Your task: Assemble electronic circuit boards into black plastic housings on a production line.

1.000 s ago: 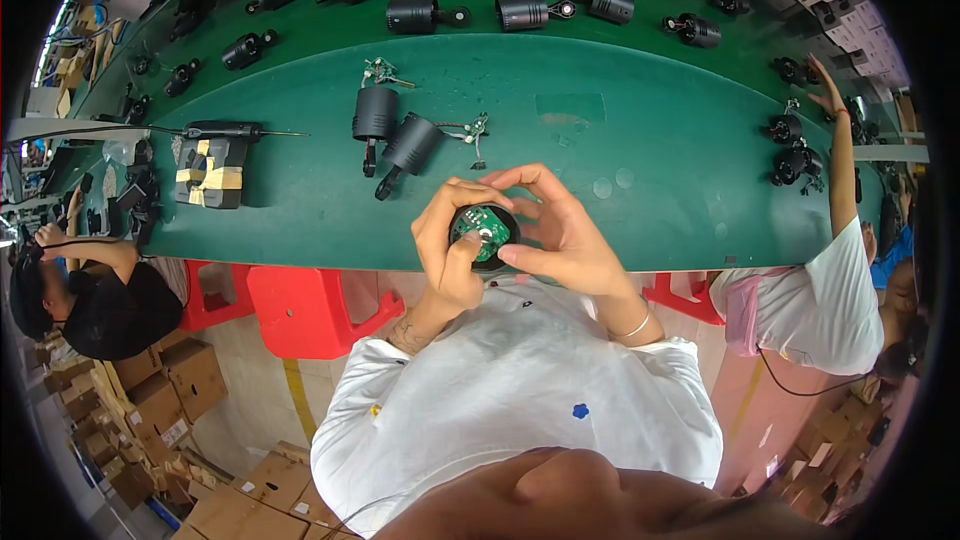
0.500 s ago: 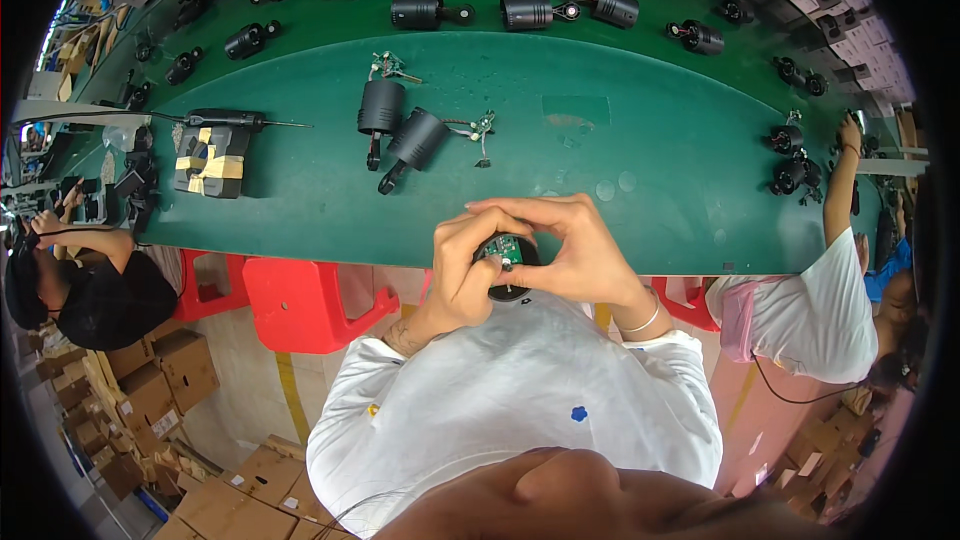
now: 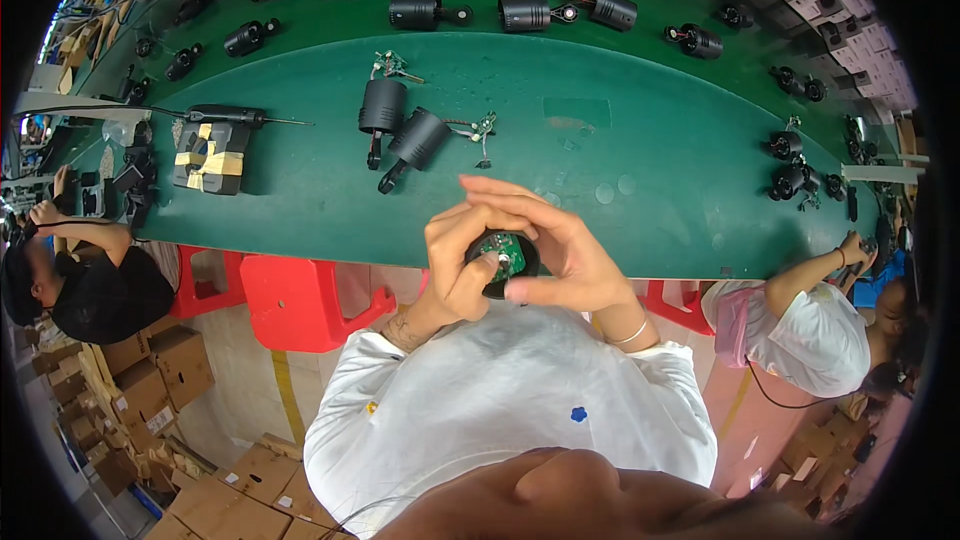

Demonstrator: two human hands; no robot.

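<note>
Close to my chest, my left hand (image 3: 462, 258) grips a black cylindrical housing (image 3: 500, 292) with its round mouth facing up. A green circuit board (image 3: 511, 252) shows inside that mouth, and my left thumb rests on it. My right hand (image 3: 580, 258) is cupped along the right side, its fingers stretched out past the left knuckles and its thumb at the near rim. Beyond the hands lie two more black housings, one (image 3: 383, 106) beside the other (image 3: 420, 136), each with a circuit board on wires hanging out.
An electric screwdriver (image 3: 225, 117) lies across a black taped box (image 3: 210, 162) at left. Several black housings line the green strip (image 3: 320, 25) behind the green tabletop (image 3: 660, 160). Co-workers sit at both sides. Red stools (image 3: 295, 302) and cardboard boxes (image 3: 262, 475) stand below.
My right fingers have straightened and lifted, and its thumb has moved off the board to the rim, uncovering more of the board. The co-worker at right has drawn an arm back.
</note>
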